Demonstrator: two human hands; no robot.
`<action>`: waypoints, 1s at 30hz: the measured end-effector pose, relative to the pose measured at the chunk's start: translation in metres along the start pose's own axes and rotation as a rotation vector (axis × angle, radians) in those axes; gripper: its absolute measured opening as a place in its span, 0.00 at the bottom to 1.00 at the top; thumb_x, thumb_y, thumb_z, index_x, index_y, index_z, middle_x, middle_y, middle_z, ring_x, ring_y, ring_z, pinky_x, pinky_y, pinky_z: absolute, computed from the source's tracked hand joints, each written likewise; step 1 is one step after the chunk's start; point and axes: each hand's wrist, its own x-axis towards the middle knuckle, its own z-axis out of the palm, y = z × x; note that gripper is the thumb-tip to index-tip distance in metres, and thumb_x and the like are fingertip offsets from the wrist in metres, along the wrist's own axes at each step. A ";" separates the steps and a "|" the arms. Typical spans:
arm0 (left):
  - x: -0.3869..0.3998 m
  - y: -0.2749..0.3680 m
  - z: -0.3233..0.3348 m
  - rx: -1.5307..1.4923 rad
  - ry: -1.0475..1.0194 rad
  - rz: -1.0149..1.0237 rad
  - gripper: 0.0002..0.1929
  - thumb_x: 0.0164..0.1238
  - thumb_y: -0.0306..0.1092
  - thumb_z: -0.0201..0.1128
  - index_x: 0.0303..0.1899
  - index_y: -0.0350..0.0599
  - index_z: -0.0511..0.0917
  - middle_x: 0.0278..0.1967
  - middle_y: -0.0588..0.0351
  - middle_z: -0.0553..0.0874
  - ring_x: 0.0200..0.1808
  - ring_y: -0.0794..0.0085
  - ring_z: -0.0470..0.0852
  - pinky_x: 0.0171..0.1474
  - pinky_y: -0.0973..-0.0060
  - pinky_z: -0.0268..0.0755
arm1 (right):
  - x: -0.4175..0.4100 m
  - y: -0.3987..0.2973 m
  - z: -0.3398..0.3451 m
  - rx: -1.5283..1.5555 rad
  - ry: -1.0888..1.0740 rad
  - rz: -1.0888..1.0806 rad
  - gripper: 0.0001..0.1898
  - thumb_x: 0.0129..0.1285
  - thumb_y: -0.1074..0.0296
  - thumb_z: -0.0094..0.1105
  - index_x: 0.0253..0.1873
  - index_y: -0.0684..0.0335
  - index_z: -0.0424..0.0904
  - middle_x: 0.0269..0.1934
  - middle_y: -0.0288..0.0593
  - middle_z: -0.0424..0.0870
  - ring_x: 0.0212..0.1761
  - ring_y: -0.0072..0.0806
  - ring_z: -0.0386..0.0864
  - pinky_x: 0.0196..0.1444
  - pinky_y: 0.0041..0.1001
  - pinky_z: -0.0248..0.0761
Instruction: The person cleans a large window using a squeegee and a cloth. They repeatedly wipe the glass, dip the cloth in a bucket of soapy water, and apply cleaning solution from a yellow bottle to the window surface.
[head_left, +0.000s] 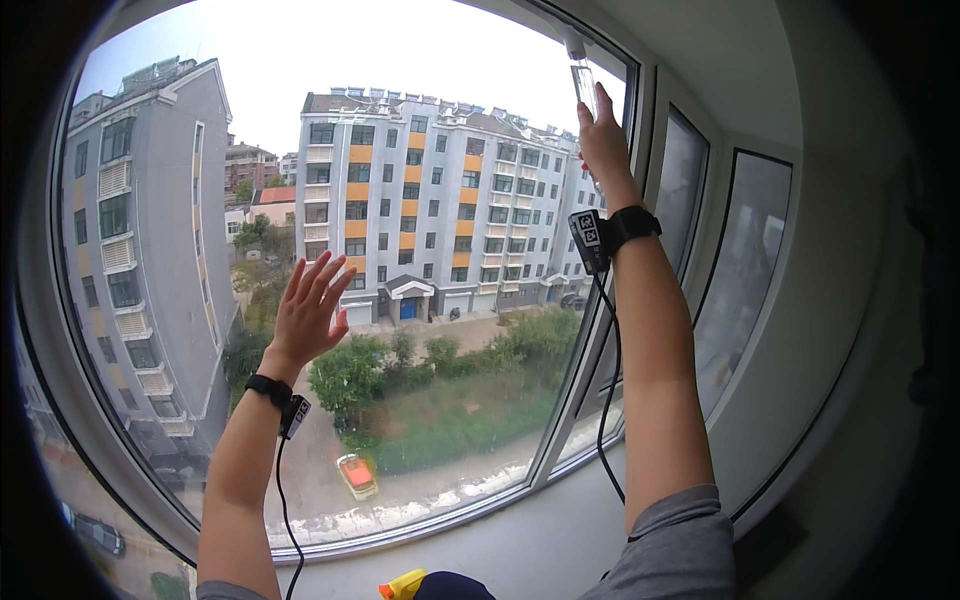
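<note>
My right hand (604, 146) is raised at the upper right of the window, gripping a long clear-handled tool (583, 86). The tool's whitish head (574, 45) is up by the top of the window frame, and a bit of its clear end shows below my hand. Lower on the left, my left hand (307, 311) is held up before the window pane (450, 390), fingers apart and holding nothing. Whether its fingers touch the glass, I cannot tell. Each wrist bears a black strap with a small cabled device, the right one (589, 240) and the left one (295, 416).
A white window frame (420, 541) surrounds the pane above a pale sill (510, 517). More framed panes (742, 247) stand at the right. A yellow, orange-tipped object (403, 585) shows at the bottom edge beside a dark blue rounded shape (454, 589). Apartment buildings (442, 202) stand outside.
</note>
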 end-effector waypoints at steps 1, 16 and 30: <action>-0.001 -0.003 0.003 -0.015 0.004 -0.014 0.37 0.56 0.33 0.64 0.72 0.53 0.68 0.74 0.55 0.70 0.79 0.59 0.62 0.83 0.53 0.46 | 0.012 -0.003 0.001 -0.034 0.006 0.018 0.30 0.81 0.49 0.43 0.76 0.63 0.58 0.50 0.58 0.87 0.28 0.35 0.88 0.27 0.27 0.84; -0.008 -0.002 0.013 0.004 0.017 -0.031 0.38 0.54 0.32 0.67 0.72 0.50 0.69 0.74 0.55 0.69 0.79 0.58 0.61 0.83 0.56 0.48 | -0.196 0.137 0.105 0.001 0.088 -0.003 0.19 0.77 0.54 0.54 0.50 0.69 0.67 0.35 0.67 0.87 0.40 0.57 0.88 0.37 0.47 0.83; -0.009 -0.002 0.016 0.007 0.046 -0.006 0.38 0.53 0.29 0.65 0.71 0.48 0.68 0.75 0.52 0.68 0.80 0.55 0.59 0.83 0.53 0.47 | -0.364 0.238 0.049 0.229 0.068 0.087 0.14 0.80 0.60 0.55 0.43 0.63 0.65 0.25 0.33 0.72 0.22 0.20 0.72 0.25 0.26 0.69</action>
